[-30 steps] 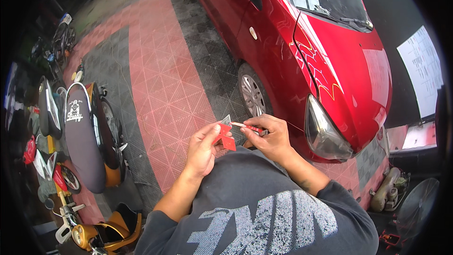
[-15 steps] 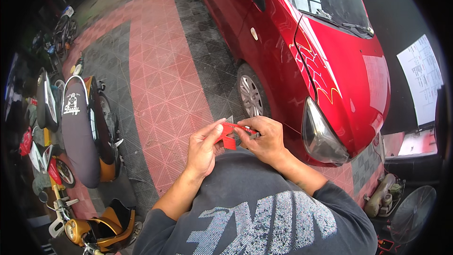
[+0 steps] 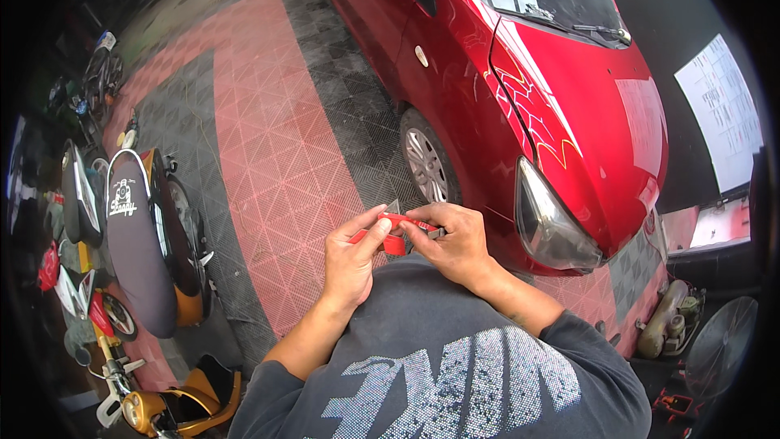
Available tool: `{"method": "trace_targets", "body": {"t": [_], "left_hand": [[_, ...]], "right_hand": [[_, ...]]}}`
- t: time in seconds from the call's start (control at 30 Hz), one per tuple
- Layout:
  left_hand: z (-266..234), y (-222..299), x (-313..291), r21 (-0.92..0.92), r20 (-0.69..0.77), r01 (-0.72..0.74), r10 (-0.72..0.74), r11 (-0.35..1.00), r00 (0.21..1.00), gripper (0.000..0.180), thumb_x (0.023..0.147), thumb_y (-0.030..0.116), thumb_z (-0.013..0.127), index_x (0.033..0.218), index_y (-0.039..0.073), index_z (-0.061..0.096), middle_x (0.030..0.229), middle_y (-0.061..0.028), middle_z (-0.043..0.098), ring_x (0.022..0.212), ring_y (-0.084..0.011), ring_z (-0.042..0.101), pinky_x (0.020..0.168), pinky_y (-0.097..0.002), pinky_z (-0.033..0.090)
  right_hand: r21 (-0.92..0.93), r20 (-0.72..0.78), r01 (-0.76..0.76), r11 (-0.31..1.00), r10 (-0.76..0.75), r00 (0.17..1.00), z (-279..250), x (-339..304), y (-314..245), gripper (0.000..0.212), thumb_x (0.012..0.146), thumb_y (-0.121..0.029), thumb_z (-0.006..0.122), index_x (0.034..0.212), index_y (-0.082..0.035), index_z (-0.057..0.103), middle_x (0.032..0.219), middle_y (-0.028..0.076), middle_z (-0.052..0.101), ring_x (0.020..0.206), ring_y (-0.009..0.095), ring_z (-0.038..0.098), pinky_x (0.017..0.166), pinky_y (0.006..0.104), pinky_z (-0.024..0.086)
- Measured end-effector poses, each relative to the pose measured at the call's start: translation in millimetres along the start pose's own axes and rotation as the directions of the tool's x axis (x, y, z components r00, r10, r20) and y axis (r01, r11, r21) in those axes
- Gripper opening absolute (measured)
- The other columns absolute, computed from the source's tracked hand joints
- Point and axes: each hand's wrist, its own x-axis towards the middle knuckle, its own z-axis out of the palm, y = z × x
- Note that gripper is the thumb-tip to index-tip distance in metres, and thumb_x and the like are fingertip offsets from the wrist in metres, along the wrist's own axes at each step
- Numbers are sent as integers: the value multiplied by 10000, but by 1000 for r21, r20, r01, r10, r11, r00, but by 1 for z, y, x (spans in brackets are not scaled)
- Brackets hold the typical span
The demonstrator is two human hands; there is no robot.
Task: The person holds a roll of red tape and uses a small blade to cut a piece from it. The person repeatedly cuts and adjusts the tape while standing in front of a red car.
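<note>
Two bare hands meet just in front of the person's grey printed shirt (image 3: 455, 366), sharing a small red plastic tool (image 3: 396, 232). Left hand (image 3: 351, 258) pinches its left end; right hand (image 3: 457, 242) grips its right end. Beyond the tool stands a glossy red car (image 3: 520, 89).
</note>
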Motion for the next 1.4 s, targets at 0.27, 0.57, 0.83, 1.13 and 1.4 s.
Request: {"method": "trace_targets", "body": {"t": [0.27, 0.57, 0.83, 1.13, 1.4], "left_hand": [[-1, 1, 2, 6, -4, -5, 5, 1000, 1000, 337, 1037, 103, 741, 1325, -65, 692, 1132, -165, 785, 999, -207, 782, 894, -334, 645], [-4, 4, 6, 26, -17, -33, 33, 999, 999, 327, 1021, 92, 761, 1300, -68, 705, 1101, -164, 791, 967, -198, 783, 865, -316, 642], [-7, 5, 12, 18, -25, -49, 49, 999, 998, 318, 1018, 86, 763, 1290, -70, 714, 1105, -161, 790, 968, -192, 778, 878, -314, 639], [-5, 8, 17, 11, -28, -46, 46, 999, 999, 285, 1039, 95, 730, 1276, -63, 722, 1106, -164, 790, 975, -207, 783, 889, -326, 644], [-10, 4, 21, -116, -10, 2, -3, 993, 1000, 289, 1071, 159, 693, 1280, -39, 719, 1130, -142, 785, 1020, -201, 765, 906, -372, 630]], "right_hand": [[-45, -15, 51, 998, -52, 999, -1, 2, -6, 193, 841, -134, 879, 991, -39, 806, 850, 100, 785, 696, 225, 752, 618, 326, 583], [-26, -1, 0, 1000, 0, 1000, 4, 6, -10, 200, 856, -128, 885, 1022, -36, 821, 852, 97, 794, 678, 187, 745, 613, 289, 580], [-44, -6, 63, 997, -63, 998, 7, 14, -7, 199, 837, -119, 902, 996, -36, 817, 863, 93, 800, 690, 186, 752, 619, 293, 584], [-41, 1, 70, 997, -70, 998, 8, 21, -7, 184, 831, -119, 905, 970, -41, 811, 883, 89, 807, 706, 205, 763, 628, 303, 589], [-18, 2, 37, 999, -37, 999, 12, 23, -2, 201, 832, -153, 901, 980, -48, 815, 867, 100, 796, 698, 232, 755, 619, 326, 583]]}}
